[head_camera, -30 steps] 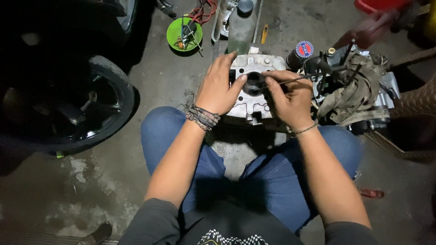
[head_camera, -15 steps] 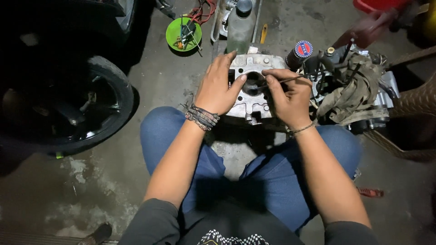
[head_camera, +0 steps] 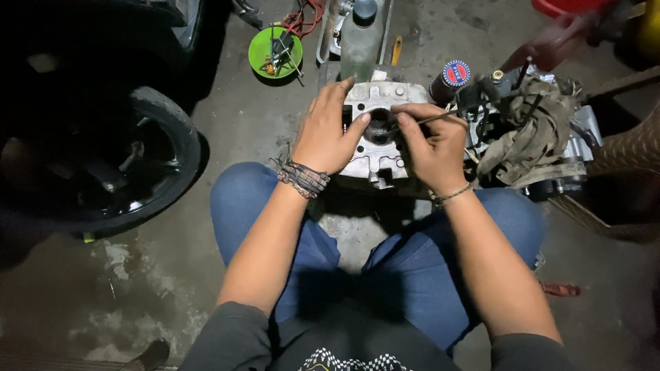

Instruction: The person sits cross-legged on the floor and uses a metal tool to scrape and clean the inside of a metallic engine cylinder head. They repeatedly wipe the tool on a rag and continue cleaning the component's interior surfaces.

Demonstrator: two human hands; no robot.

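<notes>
Head camera looks steeply down, close above the lap.

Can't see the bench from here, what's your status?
Left hand steadies metal engine part. Right hand pinches thin tool at its bore. Rag-covered engine close right.
</notes>
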